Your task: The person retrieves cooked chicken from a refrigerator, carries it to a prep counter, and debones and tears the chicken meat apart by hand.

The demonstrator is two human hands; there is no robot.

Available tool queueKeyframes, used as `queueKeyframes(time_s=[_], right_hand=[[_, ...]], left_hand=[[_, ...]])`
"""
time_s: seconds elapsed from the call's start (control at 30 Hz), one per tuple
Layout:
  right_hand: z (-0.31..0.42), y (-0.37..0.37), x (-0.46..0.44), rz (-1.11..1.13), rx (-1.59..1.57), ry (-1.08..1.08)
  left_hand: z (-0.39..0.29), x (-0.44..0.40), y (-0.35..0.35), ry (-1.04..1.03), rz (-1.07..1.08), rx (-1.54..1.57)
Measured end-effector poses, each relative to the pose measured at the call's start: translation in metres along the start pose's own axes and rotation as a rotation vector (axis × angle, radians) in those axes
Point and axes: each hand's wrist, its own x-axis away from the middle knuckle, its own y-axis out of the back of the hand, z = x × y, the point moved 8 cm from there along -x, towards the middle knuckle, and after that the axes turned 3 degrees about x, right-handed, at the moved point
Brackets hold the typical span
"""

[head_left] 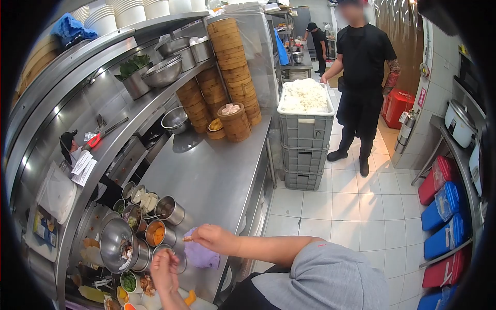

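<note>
My right hand [214,239] reaches over the front edge of the steel counter [217,170]. Its fingertips pinch a small brown piece of food [188,238], too small to name exactly. Just below lies a crumpled purple cloth [201,255]. My left hand [164,269] is close by, fingers curled together above the ingredient pots; what they hold, if anything, is hidden. Around it stand a metal pot of orange pieces [155,233], a large steel bowl [116,240] with dark and pale scraps, and a tub of chopped greens [128,282].
Bamboo steamers [235,67] stack at the counter's far end. A steel shelf [155,93] with bowls overhangs the left side. In the aisle, a person in black [356,77] touches stacked grey crates [305,132] topped with a white heap. Blue and red bins [444,235] line the right.
</note>
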Motion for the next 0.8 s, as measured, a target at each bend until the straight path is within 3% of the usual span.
queueKeyframes(time_s=[0.2,0.27,0.33,0.43,0.47,0.5,0.57,0.6,0.63,0.7,0.73,0.77,0.8], right_hand=[[-0.025,0.022,0.008,-0.054,-0.164,-0.286],[-0.051,0.013,0.025,-0.011,-0.449,-0.606],[-0.059,0.016,0.030,-0.025,-0.493,-0.652],[-0.071,0.011,0.038,-0.040,-0.650,-0.730],[-0.068,0.013,0.038,-0.025,-0.624,-0.776],[-0.067,0.012,0.039,0.011,-0.611,-0.816],[-0.066,0.012,0.040,0.002,-0.668,-0.762],[-0.064,0.012,0.037,0.007,-0.591,-0.774],[-0.057,0.010,0.034,0.057,-0.495,-0.756],[-0.051,0.002,0.027,0.065,-0.511,-0.748],[-0.052,-0.005,0.027,0.059,-0.570,-0.747],[-0.055,-0.015,0.029,0.082,-0.620,-0.761],[-0.056,-0.022,0.028,0.084,-0.650,-0.778]], left_hand=[[-0.090,-0.024,0.059,-0.452,-0.340,-0.309],[-0.104,-0.044,0.097,-0.482,-0.372,-0.409],[-0.112,-0.068,0.137,-0.507,-0.416,-0.515],[-0.117,-0.109,0.215,-0.632,-0.624,-1.207],[-0.103,-0.117,0.218,-0.317,-0.578,-1.309],[-0.089,-0.142,0.234,-0.024,-0.467,-1.628],[-0.092,-0.111,0.150,0.008,-0.262,-1.719],[-0.087,-0.128,0.175,-0.041,-0.299,-1.702],[-0.096,-0.114,0.164,0.073,-0.427,-1.687],[-0.120,-0.092,0.139,0.089,-0.568,-1.792],[-0.126,-0.088,0.142,0.042,-0.602,-1.751],[-0.137,-0.073,0.130,-0.171,-0.675,-1.735],[-0.146,-0.052,0.113,-0.509,-0.786,-1.712]])
